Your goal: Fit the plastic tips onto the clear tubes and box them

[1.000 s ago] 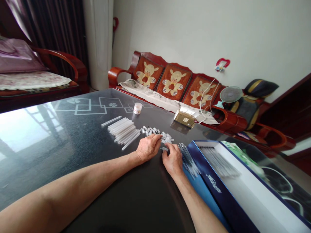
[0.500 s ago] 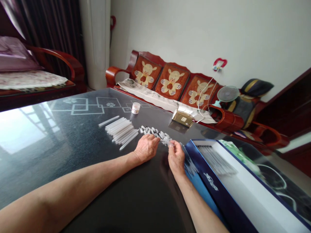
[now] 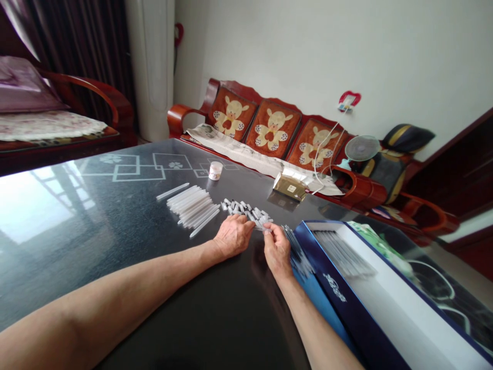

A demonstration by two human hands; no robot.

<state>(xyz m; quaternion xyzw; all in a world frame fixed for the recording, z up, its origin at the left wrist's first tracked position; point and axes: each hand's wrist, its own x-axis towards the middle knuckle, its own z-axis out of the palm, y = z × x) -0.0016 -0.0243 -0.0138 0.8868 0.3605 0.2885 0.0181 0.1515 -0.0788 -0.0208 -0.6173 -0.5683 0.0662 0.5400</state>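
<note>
My left hand (image 3: pixel 233 237) is closed, fingers curled on the near side of a pile of small white and clear pen caps (image 3: pixel 248 209). My right hand (image 3: pixel 278 249) pinches a slim translucent pen part (image 3: pixel 260 227), which lies between the two hands' fingertips. Whether my left fingers also grip that part is hidden. Left of the hands, a row of white pen barrels (image 3: pixel 192 205) lies on the dark glossy table (image 3: pixel 154 298). Beside my right hand is a bundle of thin pen refills (image 3: pixel 298 252).
A long blue box (image 3: pixel 339 288) with a white inside stands at the right, holding more thin refills (image 3: pixel 342 254). Farther back are a small white tub (image 3: pixel 215 171) and a gold tissue box (image 3: pixel 289 187). A green-white packet (image 3: pixel 381 246) lies beyond the blue box.
My right hand has moved slightly left, closer to my left hand, with the translucent part now lower and flatter between them. My left hand has barely moved.
</note>
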